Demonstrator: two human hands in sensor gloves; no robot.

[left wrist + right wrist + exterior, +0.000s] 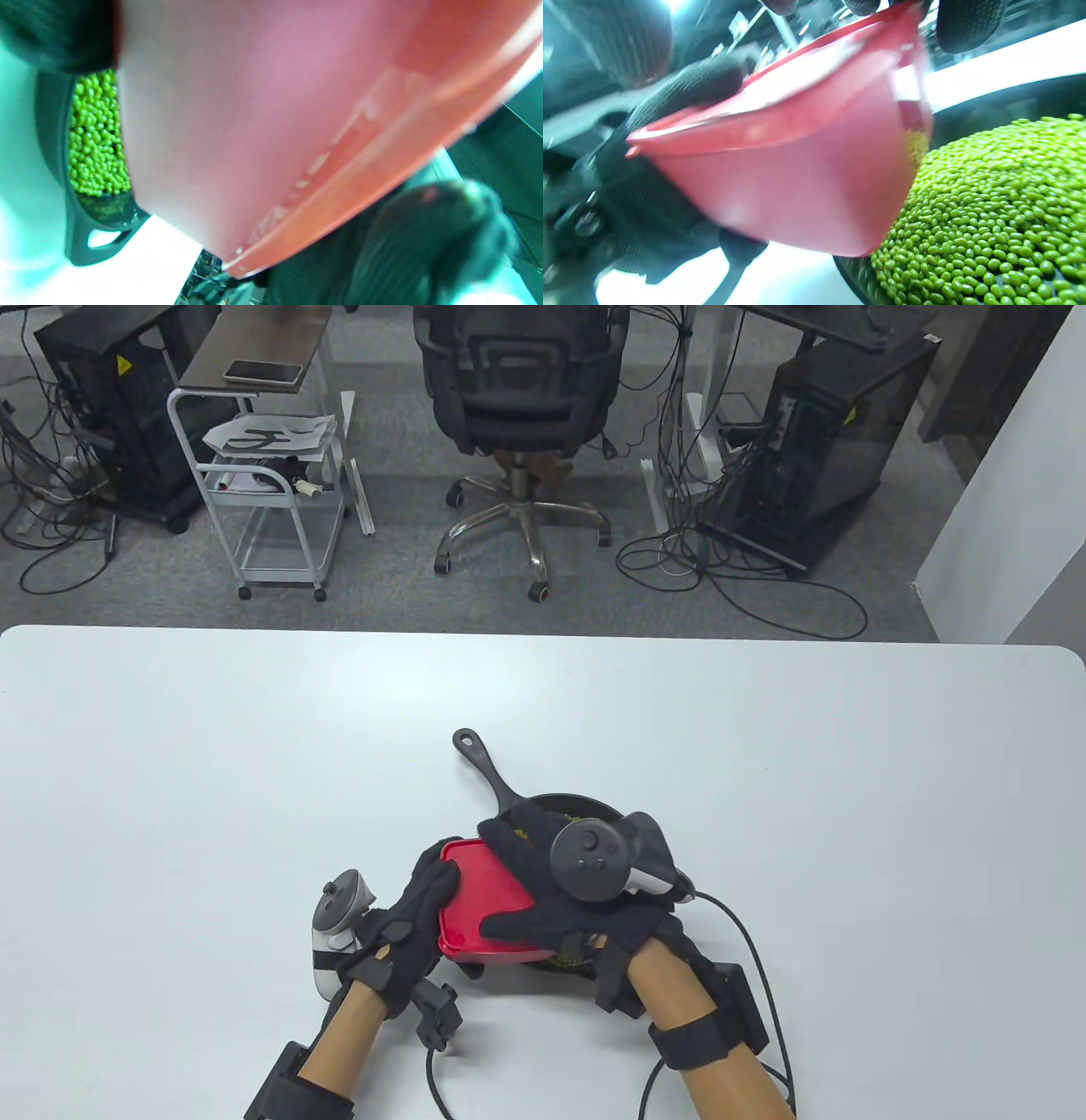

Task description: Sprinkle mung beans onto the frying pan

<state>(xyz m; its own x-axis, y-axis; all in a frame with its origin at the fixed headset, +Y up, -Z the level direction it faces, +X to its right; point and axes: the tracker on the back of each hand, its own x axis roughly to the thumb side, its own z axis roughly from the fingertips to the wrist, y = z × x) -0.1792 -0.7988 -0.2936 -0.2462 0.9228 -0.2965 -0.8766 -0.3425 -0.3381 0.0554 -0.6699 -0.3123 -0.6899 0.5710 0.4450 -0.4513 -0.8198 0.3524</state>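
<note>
A red plastic container (479,903) is tipped over a black frying pan (496,780), its underside facing up. My left hand (416,912) grips its left edge and my right hand (551,899) grips its right side and top. In the right wrist view the container (797,178) tilts above a heap of green mung beans (1001,212) in the pan (1009,101). In the left wrist view the container (271,127) fills the frame, with beans (95,140) in the pan (80,241) behind it. The pan's handle points to the far left.
The white table (212,780) stretches wide on both sides of the pan. Cables (755,933) trail from my wrists toward the near edge. Beyond the far edge stand an office chair (522,398), a white cart (271,483) and computer towers.
</note>
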